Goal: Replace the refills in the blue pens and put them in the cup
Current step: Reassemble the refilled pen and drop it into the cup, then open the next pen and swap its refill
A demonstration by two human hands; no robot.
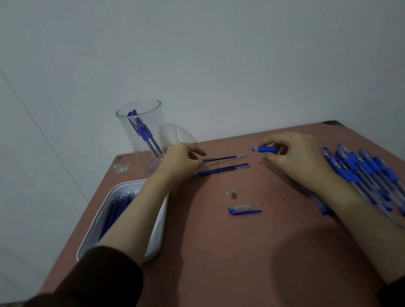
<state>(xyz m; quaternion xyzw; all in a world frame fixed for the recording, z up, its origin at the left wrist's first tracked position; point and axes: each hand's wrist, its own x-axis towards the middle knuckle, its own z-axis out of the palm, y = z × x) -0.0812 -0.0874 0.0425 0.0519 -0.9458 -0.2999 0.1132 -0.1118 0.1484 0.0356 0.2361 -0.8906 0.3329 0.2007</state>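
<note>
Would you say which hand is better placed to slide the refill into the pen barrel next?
The left hand: its fingers pinch the refill, aimed at the barrel the right hand holds.

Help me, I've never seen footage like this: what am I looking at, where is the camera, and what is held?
No machine here: a person's two bare hands, filmed from a camera on their head looking down at a table. The left hand pinches a refill; the right hand holds a pen barrel. Between them lie a second refill, a cap and a small tip. Left: a tray of refills and a clear cup holding pens. Right: a pile of pens.
</note>
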